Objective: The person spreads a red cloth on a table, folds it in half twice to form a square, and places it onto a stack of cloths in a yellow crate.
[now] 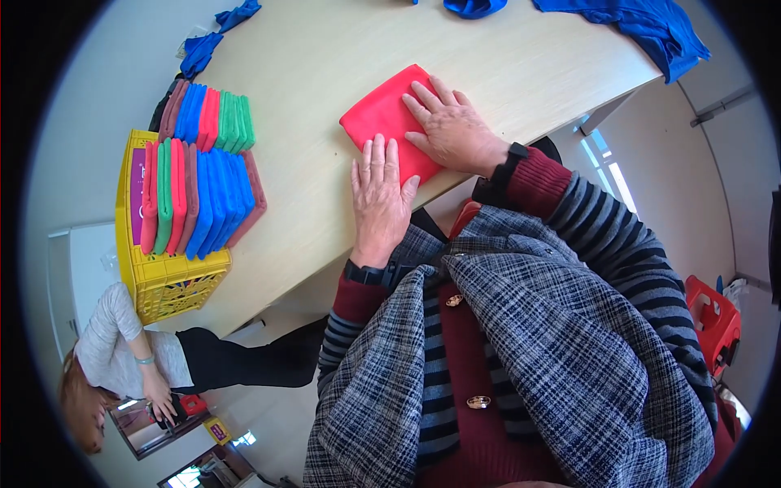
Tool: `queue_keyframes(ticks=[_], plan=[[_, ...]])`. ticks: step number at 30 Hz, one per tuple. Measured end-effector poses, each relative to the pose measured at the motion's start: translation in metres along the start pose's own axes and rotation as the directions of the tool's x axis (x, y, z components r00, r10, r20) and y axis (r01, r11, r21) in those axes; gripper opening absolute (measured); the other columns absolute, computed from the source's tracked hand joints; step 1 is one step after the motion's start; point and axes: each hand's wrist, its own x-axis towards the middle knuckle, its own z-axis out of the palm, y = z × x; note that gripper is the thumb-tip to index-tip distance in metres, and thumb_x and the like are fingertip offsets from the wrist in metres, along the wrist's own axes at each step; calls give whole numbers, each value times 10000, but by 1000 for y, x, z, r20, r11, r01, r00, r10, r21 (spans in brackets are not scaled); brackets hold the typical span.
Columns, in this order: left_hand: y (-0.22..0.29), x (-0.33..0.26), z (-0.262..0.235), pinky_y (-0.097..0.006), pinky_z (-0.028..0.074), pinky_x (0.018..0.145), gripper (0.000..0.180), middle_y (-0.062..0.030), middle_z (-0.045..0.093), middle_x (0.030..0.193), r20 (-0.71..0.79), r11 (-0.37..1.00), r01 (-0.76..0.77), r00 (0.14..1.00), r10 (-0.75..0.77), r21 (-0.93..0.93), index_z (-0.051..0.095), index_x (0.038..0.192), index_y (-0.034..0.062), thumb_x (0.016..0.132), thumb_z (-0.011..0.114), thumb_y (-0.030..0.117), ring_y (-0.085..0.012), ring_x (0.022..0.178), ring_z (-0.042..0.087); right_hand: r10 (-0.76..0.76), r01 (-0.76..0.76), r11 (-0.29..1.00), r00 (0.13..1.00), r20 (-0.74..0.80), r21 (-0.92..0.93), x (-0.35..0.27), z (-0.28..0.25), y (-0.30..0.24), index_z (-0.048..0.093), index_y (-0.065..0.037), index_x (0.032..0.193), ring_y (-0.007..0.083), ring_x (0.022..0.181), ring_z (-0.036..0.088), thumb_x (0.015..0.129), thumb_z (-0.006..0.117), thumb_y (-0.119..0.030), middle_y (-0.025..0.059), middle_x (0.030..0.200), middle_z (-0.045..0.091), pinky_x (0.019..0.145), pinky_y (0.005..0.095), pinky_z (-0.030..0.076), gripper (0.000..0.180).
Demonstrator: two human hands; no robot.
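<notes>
A folded red cloth (pixel 382 112) lies flat near the front edge of the pale wooden table (pixel 301 65). My left hand (pixel 380 191) rests palm down on its lower left part, fingers stretched out. On the right side of the cloth lies my right hand (pixel 455 130), palm down with its fingers spread. Neither hand grips anything; both press flat on the fabric. Dark bands circle both wrists.
On the left, folded cloths (pixel 203 191) in red, green, brown and blue stand in rows by a yellow plastic crate (pixel 167 285). Blue cloths (pixel 643 28) lie along the far edges. A person (pixel 134 342) sits at lower left; a red chair (pixel 712 321) is at right.
</notes>
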Motion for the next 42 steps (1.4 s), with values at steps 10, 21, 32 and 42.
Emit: queue_keyframes(ticks=[10,21,32,42], plan=[[8,-21,2,-525,254,1200,702,-200,348,1578,-27,1000,-13,1000,14,24,409,1492,2,897,701,234,-351,1473,319,-166,163,984,985,44,68,22,2,-33,397,-62,1523,362,1502,253,1040,399,-500,153,1593,358,1228,525,186,652],[2,-24,-17,-487,299,1175,573,-198,415,1535,-4,996,-54,999,54,-71,440,1473,-1,974,606,226,-360,1431,380,-79,79,996,997,25,29,36,5,-1,399,-71,1526,331,1513,243,1032,422,-494,145,1587,371,1248,480,146,651],[-45,55,4,-448,276,1190,589,-222,398,1539,-93,995,24,995,-33,-98,413,1485,-4,1052,450,393,-377,1439,349,-150,147,988,987,-63,-48,22,12,-20,421,-79,1513,315,1513,251,1027,447,-458,138,1576,387,1246,473,160,617],[-51,53,17,-463,233,1210,672,-217,346,1579,62,977,214,975,-213,-8,324,1539,13,1061,386,482,-362,1477,300,-24,27,999,997,-67,36,15,7,15,420,-116,1520,324,1504,265,1046,431,-405,121,1574,395,1241,459,175,555]])
